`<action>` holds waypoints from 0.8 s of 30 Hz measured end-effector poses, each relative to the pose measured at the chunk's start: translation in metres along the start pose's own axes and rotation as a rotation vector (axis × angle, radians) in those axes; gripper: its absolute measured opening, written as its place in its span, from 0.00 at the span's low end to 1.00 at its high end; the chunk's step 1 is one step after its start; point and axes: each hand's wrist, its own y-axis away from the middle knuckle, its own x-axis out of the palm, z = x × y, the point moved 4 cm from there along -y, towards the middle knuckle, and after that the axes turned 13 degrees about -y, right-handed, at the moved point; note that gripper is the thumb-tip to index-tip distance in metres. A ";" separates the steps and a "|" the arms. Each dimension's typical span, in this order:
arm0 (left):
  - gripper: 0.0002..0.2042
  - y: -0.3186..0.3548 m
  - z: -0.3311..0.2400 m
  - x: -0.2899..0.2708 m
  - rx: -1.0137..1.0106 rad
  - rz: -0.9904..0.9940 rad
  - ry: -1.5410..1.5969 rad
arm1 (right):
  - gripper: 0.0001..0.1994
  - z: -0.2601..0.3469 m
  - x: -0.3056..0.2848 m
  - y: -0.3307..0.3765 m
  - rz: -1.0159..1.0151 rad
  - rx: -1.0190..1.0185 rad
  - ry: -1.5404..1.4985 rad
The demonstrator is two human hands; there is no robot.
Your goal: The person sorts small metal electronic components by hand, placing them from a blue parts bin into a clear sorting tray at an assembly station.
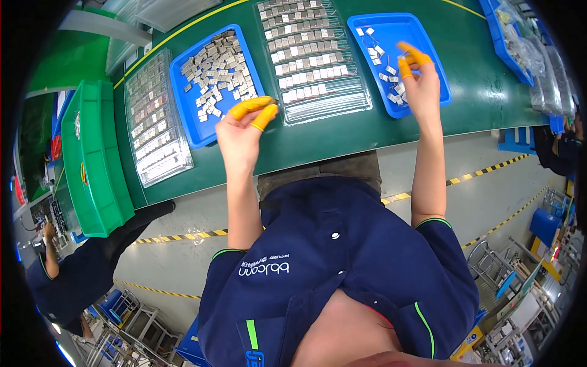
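My left hand wears yellow finger cots on thumb and index finger. These two pinch together over the table, with a small dark bit at their tips that I cannot make out. Beside it lies a blue tray holding many small flat silver-and-white parts. My right hand, also with yellow cots, is over the right blue tray, thumb and index tips slightly apart. White parts with thin leads lie scattered there. Between the trays sits a clear blister tray, its upper rows filled with parts; its lowest grooves hold none.
Another filled blister tray lies at the left, next to a green bin. At the far right stands a blue bin with clear plastic packing. The green table's near edge runs before me. A co-worker is at the left.
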 end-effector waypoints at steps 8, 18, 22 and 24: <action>0.13 0.018 -0.007 0.044 -0.052 0.154 0.180 | 0.10 0.046 0.043 0.058 0.313 0.407 -0.808; 0.12 0.020 -0.007 0.045 -0.059 0.162 0.206 | 0.09 0.067 0.052 0.075 0.380 0.103 -0.460; 0.10 0.023 -0.008 0.043 -0.064 0.185 0.162 | 0.08 0.074 0.044 0.077 0.401 -0.022 -0.355; 0.10 0.027 -0.011 0.046 0.054 0.248 0.038 | 0.09 0.071 0.041 0.081 0.484 -0.059 -0.291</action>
